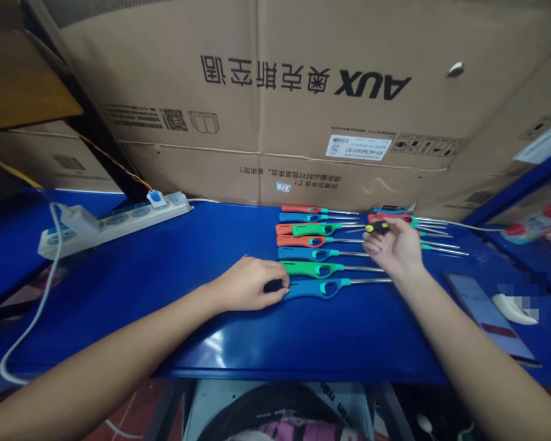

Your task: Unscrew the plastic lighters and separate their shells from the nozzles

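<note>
"Blue painted worktop (174, 269) in front of you: what's lying on it?"

"Long-nosed utility lighters (307, 253) with coloured plastic handles and thin metal stems, eight side by side, stems pointing right. The blue lighter (319, 289) lies nearest you."

"And your hands?"

"Your left hand (248, 283) lies curled at the handle end of that blue lighter, fingers together, with a dark piece (272, 285) showing beneath them. I can't tell whether it's gripped. Your right hand (395, 248) is raised over the stems, thumb and fingertips closed on a small black-and-yellow piece (376, 227)."

"How does the row stand?"

"All eight handles sit left of your right hand. More lighters, such as the red lighter (390, 218), crowd behind that hand, stems running right. I can't tell which have been handled."
</note>
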Motion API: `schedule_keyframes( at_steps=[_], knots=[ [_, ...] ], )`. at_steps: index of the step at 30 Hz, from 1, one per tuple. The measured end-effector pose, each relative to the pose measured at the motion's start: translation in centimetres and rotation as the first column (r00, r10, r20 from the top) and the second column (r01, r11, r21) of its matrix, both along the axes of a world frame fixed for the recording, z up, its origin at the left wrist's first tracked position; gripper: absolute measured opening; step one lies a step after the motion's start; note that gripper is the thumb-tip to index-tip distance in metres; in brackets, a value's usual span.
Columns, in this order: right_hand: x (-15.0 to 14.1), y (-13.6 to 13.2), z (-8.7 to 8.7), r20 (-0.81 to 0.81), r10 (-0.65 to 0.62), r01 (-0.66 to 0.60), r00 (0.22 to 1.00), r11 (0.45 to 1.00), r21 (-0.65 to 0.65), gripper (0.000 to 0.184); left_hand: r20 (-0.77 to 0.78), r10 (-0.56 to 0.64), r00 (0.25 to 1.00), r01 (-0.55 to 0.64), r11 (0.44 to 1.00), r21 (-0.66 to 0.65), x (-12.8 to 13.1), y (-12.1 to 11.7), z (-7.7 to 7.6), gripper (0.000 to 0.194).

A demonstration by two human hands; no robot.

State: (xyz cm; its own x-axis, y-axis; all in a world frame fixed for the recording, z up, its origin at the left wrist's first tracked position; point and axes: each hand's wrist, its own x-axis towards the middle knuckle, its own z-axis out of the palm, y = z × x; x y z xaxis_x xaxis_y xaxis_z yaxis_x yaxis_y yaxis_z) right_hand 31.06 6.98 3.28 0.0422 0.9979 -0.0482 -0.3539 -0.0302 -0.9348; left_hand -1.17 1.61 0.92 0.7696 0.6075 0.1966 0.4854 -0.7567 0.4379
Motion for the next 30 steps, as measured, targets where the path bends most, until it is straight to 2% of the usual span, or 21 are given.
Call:
schedule_keyframes(
  at_steps=[2, 6, 11, 20, 26, 30],
  knots=[
    [0.4, 0.3, -1.2, -0.073, 0.024, -0.031, 0.997, 0.995, -0.092, 0.020, -0.012, -0.024, 1.000, 0.024, 1.000, 0.007, -0.1, 0.2, 0.2, 0.010],
    [0.3, 0.7, -2.8, -0.111, 0.023, -0.033, 0.994, 0.995, -0.095, 0.022, -0.162, -0.060, 0.985, 0.085, 0.985, 0.152, 0.2, 0.4, 0.8, 0.009],
    [-0.4, 0.8, -4.0, -0.172, 0.015, -0.035, 0.985, 0.993, -0.109, 0.016, -0.349, -0.082, 0.934, 0.204, 0.921, 0.331, 1.0, 0.6, 1.7, 0.011],
    [-0.9, 0.7, -3.9, -0.269, -0.035, -0.006, 0.963, 0.988, -0.152, 0.011, -0.444, -0.178, 0.878, 0.329, 0.898, 0.291, 1.1, 1.3, 2.5, 0.007],
    [-1.4, 0.6, -3.7, -0.300, -0.070, 0.018, 0.951, 0.985, -0.174, 0.007, -0.413, -0.190, 0.891, 0.342, 0.879, 0.333, 1.0, 1.5, 1.6, 0.009],
    [-1.5, 0.5, -3.5, -0.333, -0.090, 0.033, 0.939, 0.984, -0.173, 0.005, -0.407, -0.157, 0.900, 0.334, 0.848, 0.412, 1.2, 1.7, 0.9, 0.019]
  ],
)
